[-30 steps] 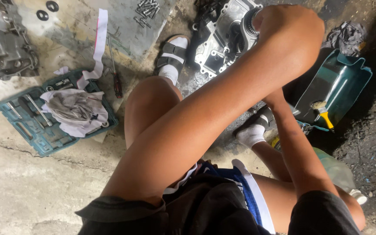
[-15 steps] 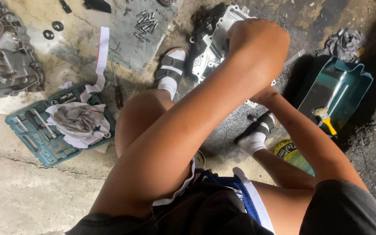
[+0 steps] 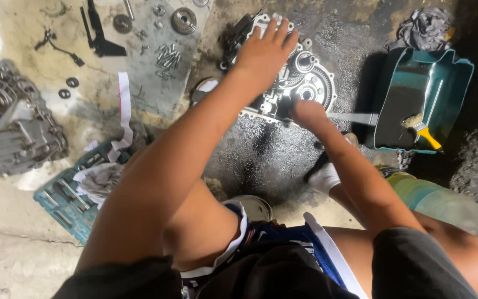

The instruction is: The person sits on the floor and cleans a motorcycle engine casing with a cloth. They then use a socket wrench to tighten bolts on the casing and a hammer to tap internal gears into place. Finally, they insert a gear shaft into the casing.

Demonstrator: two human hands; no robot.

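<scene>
My left hand [image 3: 264,52] lies flat on the top edge of the metal engine cover [image 3: 300,83], fingers spread and pressing down on it, not curled around anything. The cover sits on the dark, oily floor [image 3: 261,160] straight ahead of me, just past my knees, with its gears facing up. My right hand [image 3: 307,112] is clenched on the handle end of a flat metal scraper [image 3: 355,118], down at the lower edge of the cover, and the blade sticks out to the right toward the green tray [image 3: 449,83]. The tray stands just beside the cover, with a yellow-handled brush [image 3: 422,129] lying in it. Off to my left are a blue tool case [image 3: 65,202] with a rag [image 3: 100,180] on it, a grey gearbox housing [image 3: 12,133], and loose bolts [image 3: 167,55] on the concrete.
</scene>
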